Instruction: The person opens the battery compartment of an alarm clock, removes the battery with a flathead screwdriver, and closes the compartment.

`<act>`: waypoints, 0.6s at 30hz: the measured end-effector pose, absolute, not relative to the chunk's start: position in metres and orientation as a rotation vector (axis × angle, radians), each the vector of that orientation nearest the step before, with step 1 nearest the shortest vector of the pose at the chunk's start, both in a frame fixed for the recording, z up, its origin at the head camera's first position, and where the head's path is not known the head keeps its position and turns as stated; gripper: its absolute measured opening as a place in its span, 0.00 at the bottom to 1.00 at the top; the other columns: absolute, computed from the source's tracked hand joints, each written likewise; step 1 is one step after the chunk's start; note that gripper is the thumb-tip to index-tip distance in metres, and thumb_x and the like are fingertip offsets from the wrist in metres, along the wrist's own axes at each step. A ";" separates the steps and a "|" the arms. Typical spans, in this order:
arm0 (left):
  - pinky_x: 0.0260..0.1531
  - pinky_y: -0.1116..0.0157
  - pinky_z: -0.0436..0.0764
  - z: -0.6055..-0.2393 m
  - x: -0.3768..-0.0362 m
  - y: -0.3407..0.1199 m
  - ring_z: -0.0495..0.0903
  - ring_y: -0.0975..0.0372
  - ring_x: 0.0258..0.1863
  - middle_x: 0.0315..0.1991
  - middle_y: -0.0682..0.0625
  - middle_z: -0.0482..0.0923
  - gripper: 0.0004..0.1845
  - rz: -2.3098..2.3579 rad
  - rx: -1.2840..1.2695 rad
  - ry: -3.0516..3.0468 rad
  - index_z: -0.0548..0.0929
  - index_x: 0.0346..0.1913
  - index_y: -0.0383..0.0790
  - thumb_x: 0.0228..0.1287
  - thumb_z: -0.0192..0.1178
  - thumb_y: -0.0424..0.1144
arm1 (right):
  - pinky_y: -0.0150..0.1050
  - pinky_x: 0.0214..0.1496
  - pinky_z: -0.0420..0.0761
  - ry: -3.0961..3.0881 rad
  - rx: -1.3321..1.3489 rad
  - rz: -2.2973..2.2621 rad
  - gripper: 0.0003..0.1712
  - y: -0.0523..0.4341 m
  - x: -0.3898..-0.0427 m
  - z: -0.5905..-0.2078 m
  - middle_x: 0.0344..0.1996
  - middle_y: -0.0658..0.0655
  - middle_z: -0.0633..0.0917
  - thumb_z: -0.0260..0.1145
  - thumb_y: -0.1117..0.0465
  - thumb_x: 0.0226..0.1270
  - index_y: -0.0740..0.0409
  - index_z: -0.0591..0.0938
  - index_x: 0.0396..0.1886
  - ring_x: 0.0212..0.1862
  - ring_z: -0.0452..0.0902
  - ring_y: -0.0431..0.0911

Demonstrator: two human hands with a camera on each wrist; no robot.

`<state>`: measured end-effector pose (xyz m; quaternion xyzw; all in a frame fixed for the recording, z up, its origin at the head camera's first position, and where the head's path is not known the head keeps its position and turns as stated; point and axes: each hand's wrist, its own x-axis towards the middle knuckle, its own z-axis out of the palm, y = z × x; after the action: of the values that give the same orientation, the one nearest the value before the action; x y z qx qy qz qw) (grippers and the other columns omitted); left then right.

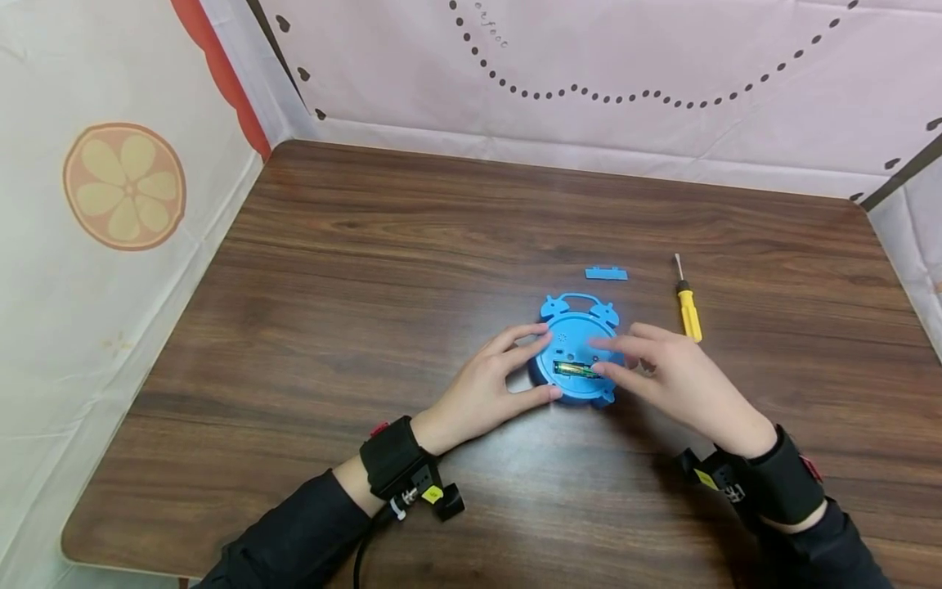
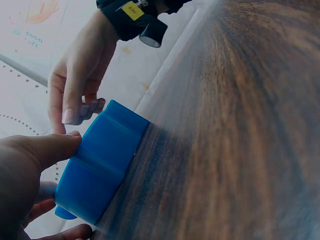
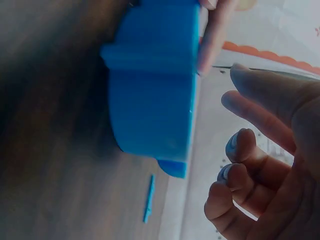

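Note:
A blue twin-bell alarm clock [image 1: 570, 337] lies face down on the table, its back facing up. In its uncovered battery slot sits a green-and-gold battery [image 1: 574, 370]. My left hand [image 1: 489, 380] holds the clock by its left side, thumb at the lower edge and fingers at the upper left; in the left wrist view the thumb lies on the rim of the blue casing [image 2: 102, 160]. Over the clock's right part hovers my right hand [image 1: 673, 372], thumb and index finger apart near the battery's right end. The right wrist view shows its loosely bent fingers [image 3: 241, 145] holding nothing.
Beyond the clock's bells lies a small blue battery cover [image 1: 607, 273]. A screwdriver [image 1: 688, 311] with a yellow handle rests to the right, just past my right hand. The brown wooden table [image 1: 331, 286] meets printed white cloth [image 1: 589, 49] at its back and left.

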<state>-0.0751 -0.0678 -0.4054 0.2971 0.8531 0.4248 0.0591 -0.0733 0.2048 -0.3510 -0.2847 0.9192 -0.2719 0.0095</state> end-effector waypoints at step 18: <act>0.70 0.56 0.64 -0.404 -0.075 -0.068 0.58 0.61 0.75 0.75 0.53 0.62 0.37 1.281 0.896 2.580 0.69 0.74 0.43 0.67 0.67 0.52 | 0.31 0.26 0.70 2.869 -0.888 -0.799 0.16 0.197 -0.068 -0.366 0.32 0.45 0.81 0.74 0.62 0.64 0.51 0.89 0.52 0.27 0.67 0.33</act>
<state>-0.0752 -0.0683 -0.4040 0.2963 0.8536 0.4239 0.0624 -0.0678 0.1975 -0.3664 -0.2858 0.9230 -0.2571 0.0168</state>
